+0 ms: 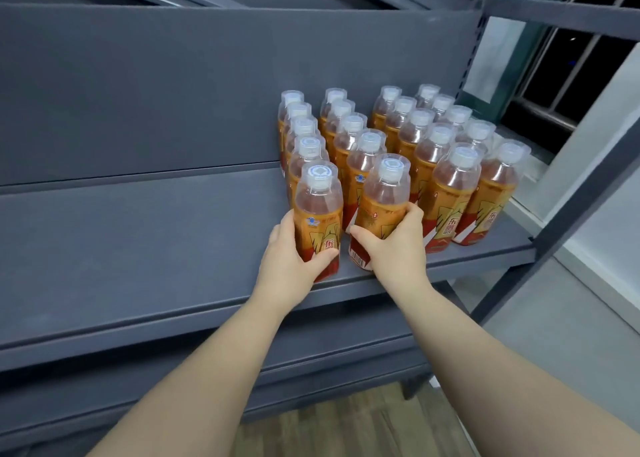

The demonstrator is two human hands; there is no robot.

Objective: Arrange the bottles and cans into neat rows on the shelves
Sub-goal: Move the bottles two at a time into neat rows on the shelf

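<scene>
Orange-labelled drink bottles with white caps stand in several rows [429, 134] on the right part of a dark grey shelf [138, 248]. My left hand [289, 259] grips the front bottle of the leftmost row [318, 210] low on its label. My right hand [394, 245] grips the front bottle of the second row [381, 200], which tilts slightly left near the shelf's front edge. Both bottles stand at the front of their rows, a small gap apart.
The shelf's left half is bare. A grey upright post [571, 193] bounds the shelf on the right, with a window [571, 75] behind it. Lower shelves [173, 404] and a wooden floor [346, 429] lie below.
</scene>
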